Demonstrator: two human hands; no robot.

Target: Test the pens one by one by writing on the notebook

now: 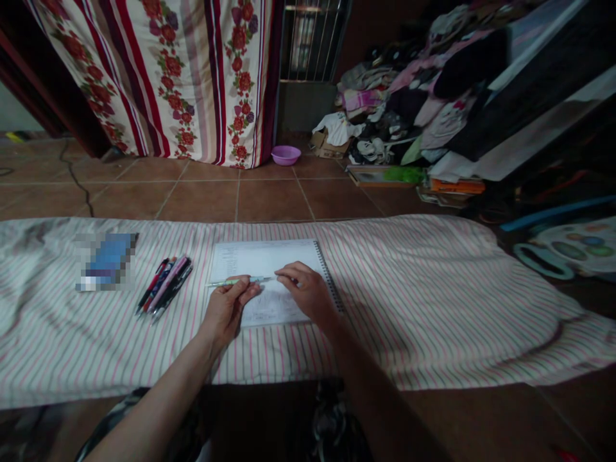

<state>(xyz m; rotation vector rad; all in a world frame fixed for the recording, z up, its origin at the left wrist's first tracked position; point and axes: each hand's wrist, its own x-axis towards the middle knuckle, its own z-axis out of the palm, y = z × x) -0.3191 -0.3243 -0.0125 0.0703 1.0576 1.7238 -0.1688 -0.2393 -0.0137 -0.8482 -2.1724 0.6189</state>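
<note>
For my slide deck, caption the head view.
Left hand holding a pen, right hand near its end, over a spiral notebook.

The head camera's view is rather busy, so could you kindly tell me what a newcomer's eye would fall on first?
Probably the cream fabric curtain with red flowers and dark stripes, hanging left of the upper centre, draws the eye first. Next, in the lower middle, the bare left hand holds a slim pale-green pen above a white spiral-bound notebook, the bare right hand close to the pen's right end.
</note>
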